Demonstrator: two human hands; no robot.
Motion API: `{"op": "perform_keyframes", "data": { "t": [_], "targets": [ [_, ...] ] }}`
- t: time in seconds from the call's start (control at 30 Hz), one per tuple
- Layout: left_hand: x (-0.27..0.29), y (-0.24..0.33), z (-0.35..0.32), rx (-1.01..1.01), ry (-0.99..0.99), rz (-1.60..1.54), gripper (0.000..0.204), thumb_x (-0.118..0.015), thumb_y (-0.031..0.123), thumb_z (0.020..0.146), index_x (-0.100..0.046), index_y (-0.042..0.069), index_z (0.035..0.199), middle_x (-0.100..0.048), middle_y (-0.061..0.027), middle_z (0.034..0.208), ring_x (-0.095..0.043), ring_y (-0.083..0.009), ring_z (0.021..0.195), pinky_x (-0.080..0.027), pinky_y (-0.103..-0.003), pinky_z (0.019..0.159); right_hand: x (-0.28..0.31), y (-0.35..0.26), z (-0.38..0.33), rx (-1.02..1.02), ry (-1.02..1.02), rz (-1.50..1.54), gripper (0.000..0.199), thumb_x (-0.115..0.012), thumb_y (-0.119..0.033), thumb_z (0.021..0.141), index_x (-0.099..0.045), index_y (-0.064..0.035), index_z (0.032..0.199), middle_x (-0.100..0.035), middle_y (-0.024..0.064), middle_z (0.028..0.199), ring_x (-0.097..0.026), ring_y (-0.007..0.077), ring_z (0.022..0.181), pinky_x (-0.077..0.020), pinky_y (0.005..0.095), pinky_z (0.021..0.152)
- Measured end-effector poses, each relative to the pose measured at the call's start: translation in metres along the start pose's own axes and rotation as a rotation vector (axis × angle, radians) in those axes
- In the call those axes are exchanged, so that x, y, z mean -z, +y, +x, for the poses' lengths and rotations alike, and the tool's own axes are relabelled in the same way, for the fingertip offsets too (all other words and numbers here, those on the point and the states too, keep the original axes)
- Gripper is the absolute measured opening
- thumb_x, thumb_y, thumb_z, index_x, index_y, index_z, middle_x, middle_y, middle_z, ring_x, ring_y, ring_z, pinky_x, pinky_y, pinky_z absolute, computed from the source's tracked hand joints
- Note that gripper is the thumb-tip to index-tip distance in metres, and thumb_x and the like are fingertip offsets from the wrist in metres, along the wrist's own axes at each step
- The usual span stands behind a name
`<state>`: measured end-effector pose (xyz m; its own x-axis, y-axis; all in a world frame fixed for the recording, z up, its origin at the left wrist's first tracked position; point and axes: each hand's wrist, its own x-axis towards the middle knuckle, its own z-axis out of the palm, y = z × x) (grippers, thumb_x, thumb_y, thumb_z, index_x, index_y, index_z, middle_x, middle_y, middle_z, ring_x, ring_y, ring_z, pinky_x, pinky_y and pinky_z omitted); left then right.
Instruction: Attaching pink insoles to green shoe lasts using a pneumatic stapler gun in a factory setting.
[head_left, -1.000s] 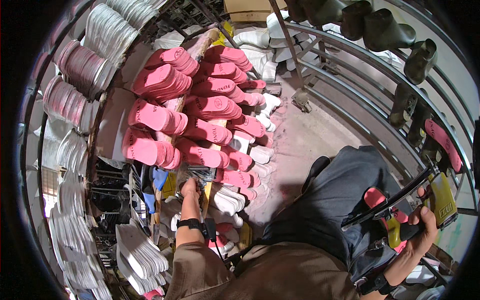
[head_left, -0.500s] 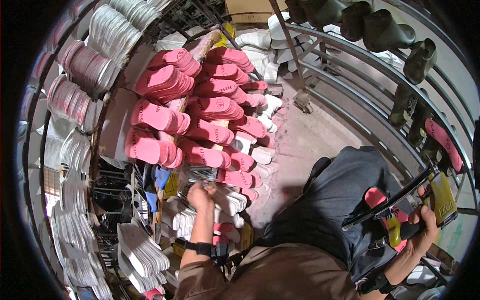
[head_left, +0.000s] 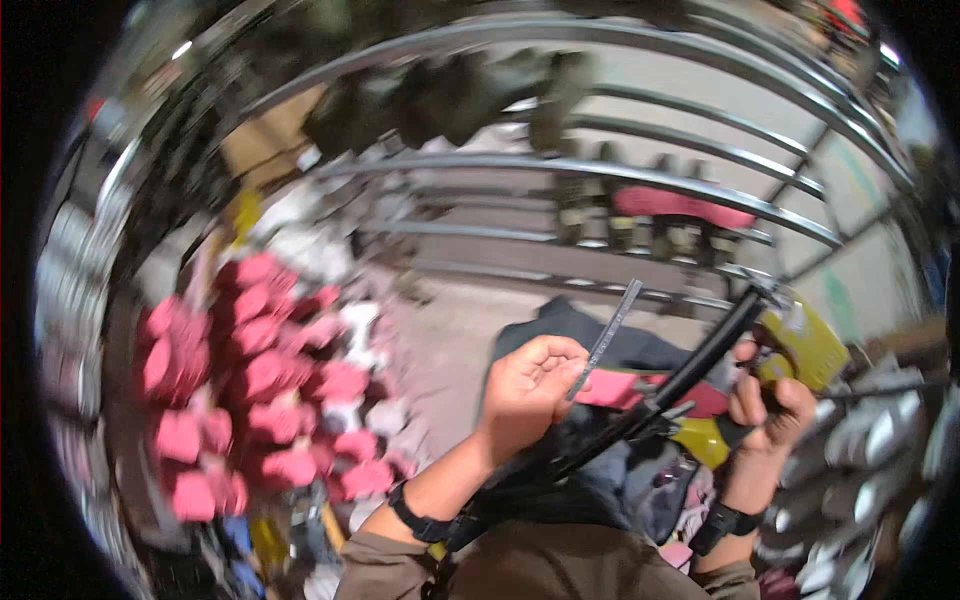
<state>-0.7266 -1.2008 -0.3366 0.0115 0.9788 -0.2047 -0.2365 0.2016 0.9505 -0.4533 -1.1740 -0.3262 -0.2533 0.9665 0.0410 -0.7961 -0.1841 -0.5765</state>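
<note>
My left hand (head_left: 528, 392) is raised in front of me, its fingers pinched on a thin grey metal strip (head_left: 612, 330) that points up and to the right. My right hand (head_left: 768, 402) grips the handle of a yellow and black hand tool (head_left: 790, 350) at the right. A long black bar (head_left: 680, 385) runs diagonally from the tool down toward my lap. A pink shoe sole (head_left: 630, 388) lies under the bar, just right of my left hand. Dark cloth (head_left: 600, 480) covers my lap.
A heap of pink shoe soles (head_left: 260, 390) fills the left. White soles (head_left: 330, 235) lie behind it. Curved metal rails (head_left: 560, 170) arc overhead, carrying dark shoe lasts (head_left: 450, 100) and a pink sole (head_left: 680, 205). Pale soles (head_left: 880, 440) are stacked at the right edge.
The view has swung up and to the right and is blurred. My left hand has come up from the shelf at the lower left and now holds the thin strip near the tool.
</note>
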Motion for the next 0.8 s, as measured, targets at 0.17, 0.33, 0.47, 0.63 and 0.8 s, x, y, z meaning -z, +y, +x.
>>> {"op": "perform_keyframes", "data": {
  "t": [0.17,0.33,0.47,0.63,0.8],
  "targets": [
    [-0.059,0.036,0.027,-0.331,-0.409,0.514,0.021,-0.061,0.005,0.085,-0.069,0.004,0.105,-0.067,-0.0053,0.082,-0.054,-0.0063,0.058,-0.042,-0.02,0.052,0.025,-0.015,-0.017,0.116,-0.174,0.195,0.059,-0.062,-0.019,0.076,-0.04,0.012,0.121,-0.057,0.027,0.111,-0.049,0.0145,0.046,-0.0364,0.0271,0.041],
    [-0.054,0.045,0.041,-0.323,-0.693,0.608,0.021,-0.061,0.003,0.085,-0.068,0.003,0.104,-0.065,-0.0061,0.078,-0.055,-0.0081,0.066,-0.042,-0.023,0.057,0.038,-0.009,-0.025,0.183,-0.209,0.42,0.062,-0.061,-0.013,0.074,-0.037,0.0126,0.125,-0.056,0.033,0.108,-0.053,0.0184,0.047,-0.0386,0.0307,0.043],
    [-0.041,0.046,0.034,-0.209,-0.659,0.537,0.022,-0.06,0.002,0.084,-0.069,0.002,0.104,-0.061,-0.005,0.071,-0.051,-0.0078,0.059,-0.038,-0.023,0.051,0.037,0.003,-0.018,0.151,-0.245,0.442,0.062,-0.06,-0.012,0.073,-0.037,0.0143,0.124,-0.055,0.0359,0.11,-0.053,0.0185,0.047,-0.0386,0.0307,0.043],
    [-0.022,0.038,0.039,-0.409,-0.667,0.57,0.02,-0.061,0.001,0.084,-0.069,0.001,0.102,-0.061,-0.0043,0.07,-0.051,-0.0068,0.056,-0.037,-0.021,0.047,0.034,0.007,-0.015,0.137,-0.257,0.415,0.062,-0.062,-0.012,0.073,-0.037,0.0159,0.123,-0.055,0.0358,0.11,-0.054,0.0185,0.048,-0.0388,0.0306,0.043],
    [-0.013,0.042,0.031,-0.268,-0.618,0.529,0.019,-0.061,0.001,0.083,-0.069,0.0,0.1,-0.061,-0.0062,0.069,-0.052,-0.0094,0.057,-0.038,-0.023,0.048,0.036,0.009,-0.014,0.16,-0.25,0.408,0.062,-0.061,-0.011,0.074,-0.036,0.0145,0.124,-0.054,0.0357,0.11,-0.054,0.0186,0.048,-0.04,0.0314,0.044]
  ]
}}
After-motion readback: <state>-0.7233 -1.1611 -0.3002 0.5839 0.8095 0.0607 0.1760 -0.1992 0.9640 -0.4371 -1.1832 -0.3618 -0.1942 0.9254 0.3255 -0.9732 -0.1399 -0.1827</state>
